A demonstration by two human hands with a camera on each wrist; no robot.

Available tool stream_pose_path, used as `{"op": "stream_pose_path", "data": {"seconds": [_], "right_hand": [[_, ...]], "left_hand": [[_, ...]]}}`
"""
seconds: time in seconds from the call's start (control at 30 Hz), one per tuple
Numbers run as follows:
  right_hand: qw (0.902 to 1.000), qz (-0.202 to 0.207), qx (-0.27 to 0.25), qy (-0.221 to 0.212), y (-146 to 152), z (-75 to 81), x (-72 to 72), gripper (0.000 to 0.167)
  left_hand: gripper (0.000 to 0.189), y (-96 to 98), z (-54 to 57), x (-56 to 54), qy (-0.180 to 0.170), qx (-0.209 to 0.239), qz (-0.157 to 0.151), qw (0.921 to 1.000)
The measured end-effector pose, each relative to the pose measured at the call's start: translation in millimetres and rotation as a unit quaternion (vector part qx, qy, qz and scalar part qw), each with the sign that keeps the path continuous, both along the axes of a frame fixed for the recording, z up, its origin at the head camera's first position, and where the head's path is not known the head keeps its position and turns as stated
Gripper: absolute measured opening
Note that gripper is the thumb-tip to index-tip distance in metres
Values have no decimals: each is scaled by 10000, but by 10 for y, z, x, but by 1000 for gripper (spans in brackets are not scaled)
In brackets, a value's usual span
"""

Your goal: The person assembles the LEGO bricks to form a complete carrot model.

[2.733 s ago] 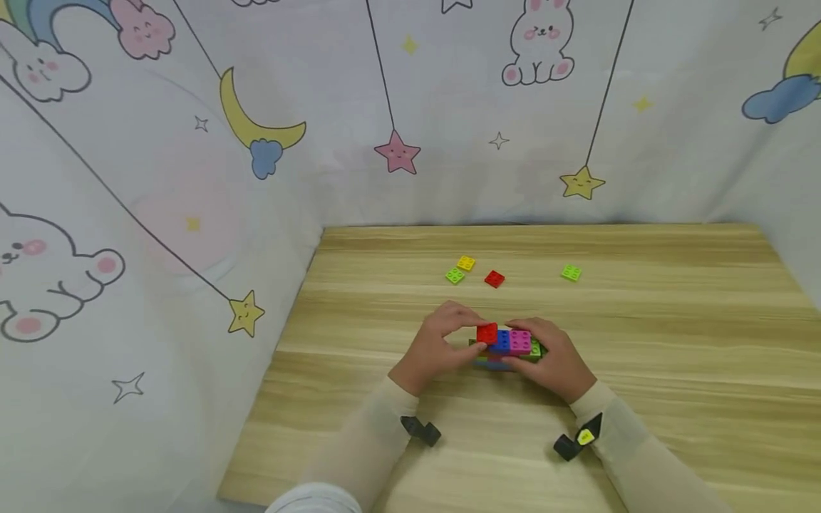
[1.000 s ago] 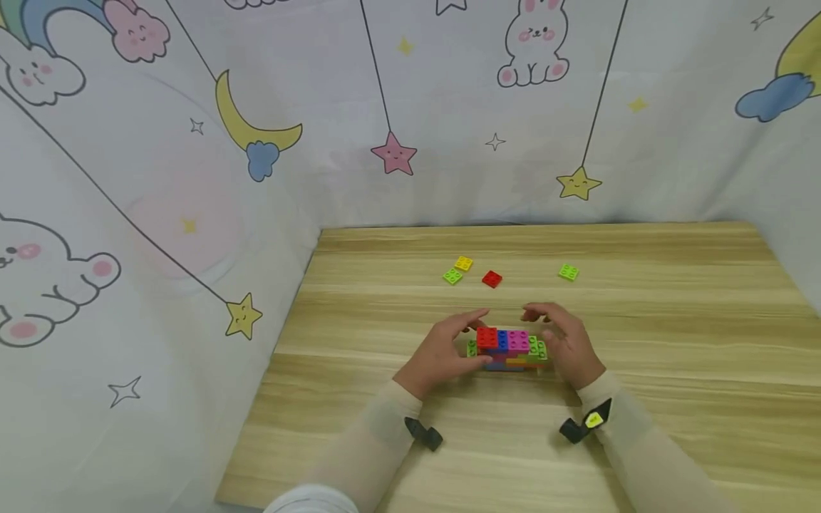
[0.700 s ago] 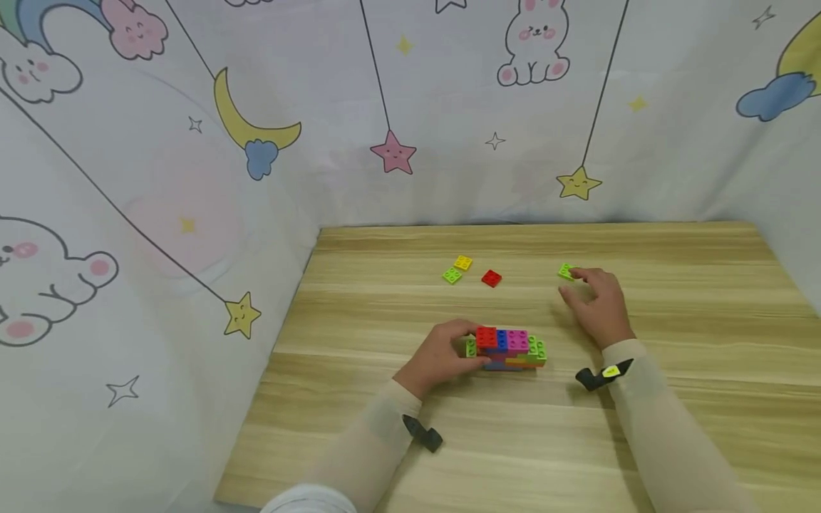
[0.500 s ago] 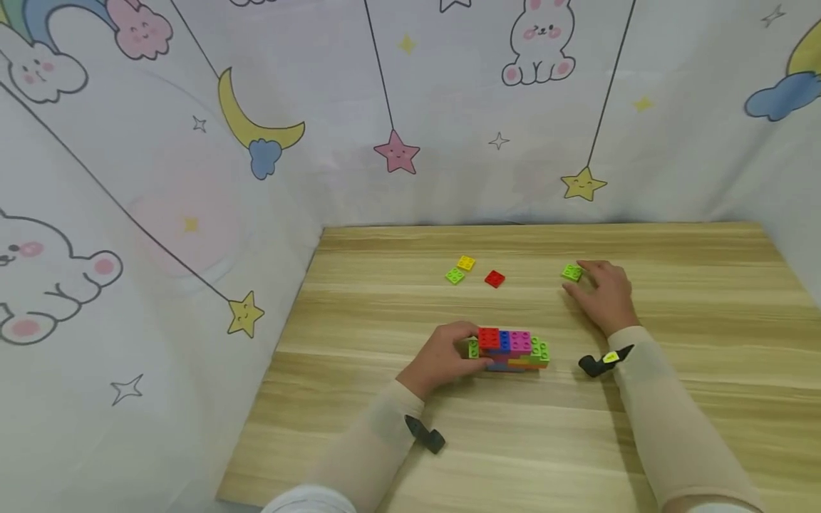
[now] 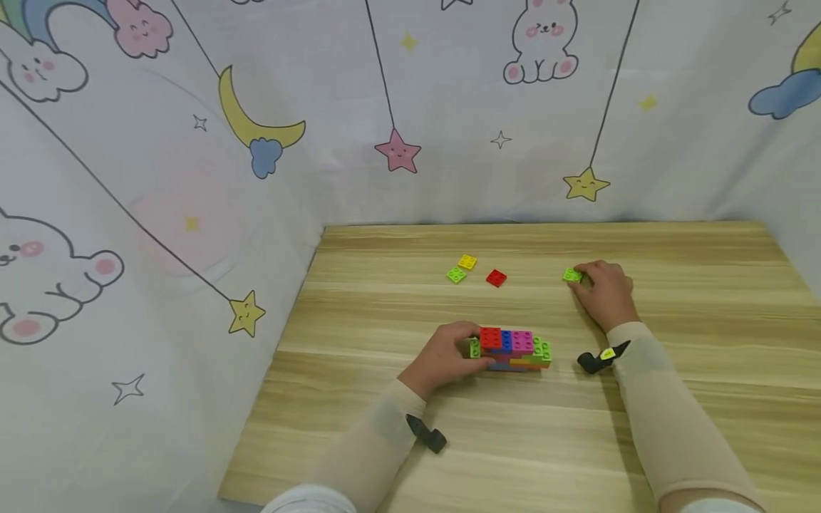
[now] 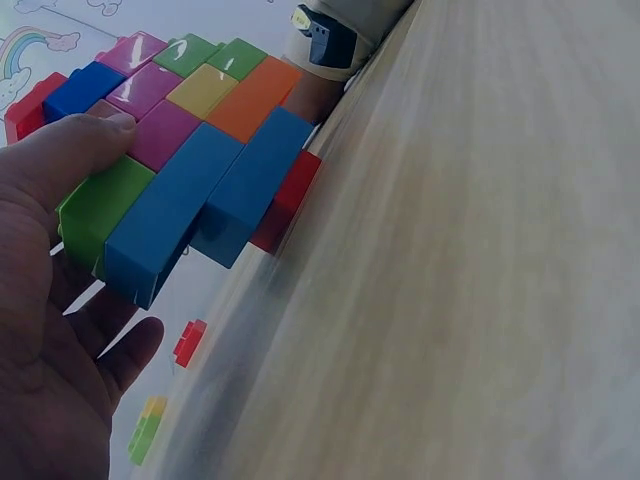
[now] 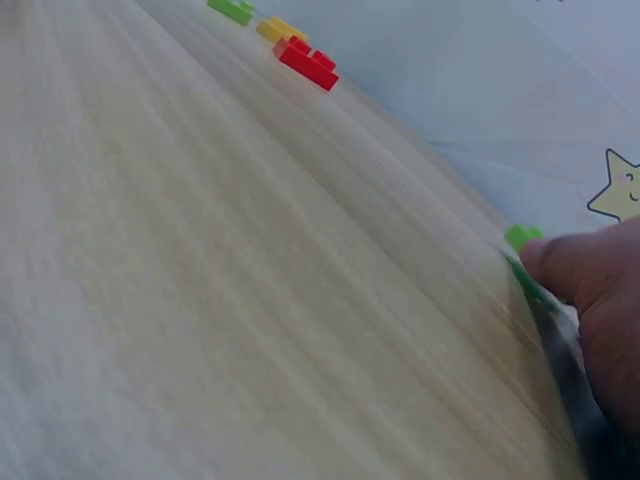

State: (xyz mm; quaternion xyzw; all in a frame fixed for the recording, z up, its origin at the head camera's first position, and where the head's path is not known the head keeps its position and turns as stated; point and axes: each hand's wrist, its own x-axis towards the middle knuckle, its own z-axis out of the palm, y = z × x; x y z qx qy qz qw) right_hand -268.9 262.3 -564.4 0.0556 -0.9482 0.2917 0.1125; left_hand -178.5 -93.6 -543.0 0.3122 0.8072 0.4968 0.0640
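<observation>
My left hand [image 5: 445,358] grips the left end of a wall of toy building bricks [image 5: 522,343], thumb across its front and fingers behind. In the left wrist view, the wall [image 6: 205,145] shows stacked rows of blue, green, orange, yellow and pink bricks, with a red brick [image 6: 288,200] under the lowest blue one. A red and a blue brick sit on top beside a pink one. Toward the far side of the table, my right hand [image 5: 606,293] pinches a small lime green brick [image 5: 569,274] between thumb and fingers. The right thumb [image 7: 570,265] covers part of that brick in the right wrist view.
Loose at the back of the wooden table [image 5: 385,299] lie a yellow brick [image 5: 467,262], a lime green brick [image 5: 456,275] and a red brick [image 5: 496,278]. Behind the table hangs a white cloth [image 5: 462,192] printed with cartoon figures.
A red brick was pressed onto the wall's top left. My right hand then left the wall, reached forward and right, and closed its fingers on the lime green brick. My left hand stayed.
</observation>
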Motion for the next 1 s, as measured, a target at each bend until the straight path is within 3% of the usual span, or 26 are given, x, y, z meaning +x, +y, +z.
{"op": "stream_pose_path", "data": {"seconds": [0.17,0.33,0.5,0.63,0.8,1.0], "right_hand": [[9964,71,-758,365,-45,44,148,35],[9862,331,-1316,944,-232,176,483,30],[9759,1015,-1654,994,-483,393,864,30],[9634,1723,-1823,950,-614,509,1095,40],[9485,2318,-1676,1358,-677,565,1182,46],[9378,2674,-1528,1601,-702,602,1191,42]], "left_hand": [[31,23,-20,0,44,16,-36,10000],[32,31,-48,0,123,24,5,9999],[33,16,-25,2,190,-5,103,9998],[32,12,1,2,215,-59,123,9997],[32,9,16,0,219,32,113,9997],[33,8,2,-2,250,-1,154,9996]]}}
